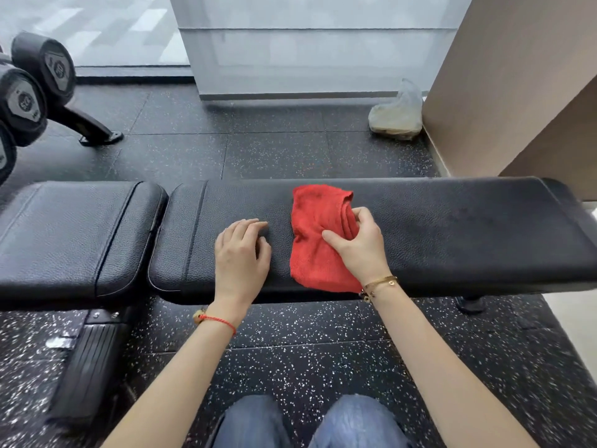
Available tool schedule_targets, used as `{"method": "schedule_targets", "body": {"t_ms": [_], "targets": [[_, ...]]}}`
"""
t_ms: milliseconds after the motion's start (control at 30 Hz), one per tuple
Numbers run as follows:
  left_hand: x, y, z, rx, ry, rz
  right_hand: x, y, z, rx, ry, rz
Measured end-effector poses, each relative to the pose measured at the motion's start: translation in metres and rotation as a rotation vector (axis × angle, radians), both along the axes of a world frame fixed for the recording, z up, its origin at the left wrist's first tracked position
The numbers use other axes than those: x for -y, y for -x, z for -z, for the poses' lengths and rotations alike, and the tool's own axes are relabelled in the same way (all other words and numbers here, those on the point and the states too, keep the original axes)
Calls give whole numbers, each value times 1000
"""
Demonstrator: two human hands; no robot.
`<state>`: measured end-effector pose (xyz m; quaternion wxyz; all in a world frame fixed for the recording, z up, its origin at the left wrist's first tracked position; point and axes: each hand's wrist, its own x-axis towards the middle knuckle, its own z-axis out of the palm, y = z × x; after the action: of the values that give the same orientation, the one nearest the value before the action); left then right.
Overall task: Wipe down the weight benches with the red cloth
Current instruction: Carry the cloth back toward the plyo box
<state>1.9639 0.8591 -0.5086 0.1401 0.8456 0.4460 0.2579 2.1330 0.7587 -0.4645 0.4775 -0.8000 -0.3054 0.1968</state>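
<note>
Dumbbells (29,92) sit racked at far left beside a black bench (452,234), where a person's left hand (240,253) rests flat and empty on the pad, just beside the red cloth (315,240) that the right hand (358,244) pinches, bunched, against the bench top.

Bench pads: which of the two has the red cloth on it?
The long pad on the right. The red cloth lies across it, pinched by the right hand; the shorter pad to its left is bare.
</note>
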Motion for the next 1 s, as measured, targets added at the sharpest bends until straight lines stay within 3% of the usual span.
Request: {"method": "schedule_targets", "body": {"t_ms": [267, 533, 767, 1000], "targets": [[49, 35, -128, -9, 238, 5, 44, 24, -117, -140, 109, -3], [114, 76, -332, -6, 352, -7, 107, 57, -302, -229, 134, -71], [169, 99, -511, 24, 341, -15, 151, 77, -473, -264, 69, -164], [206, 112, -585, 90, 269, -96, 177, 82, -540, -234, -13, -258]]}}
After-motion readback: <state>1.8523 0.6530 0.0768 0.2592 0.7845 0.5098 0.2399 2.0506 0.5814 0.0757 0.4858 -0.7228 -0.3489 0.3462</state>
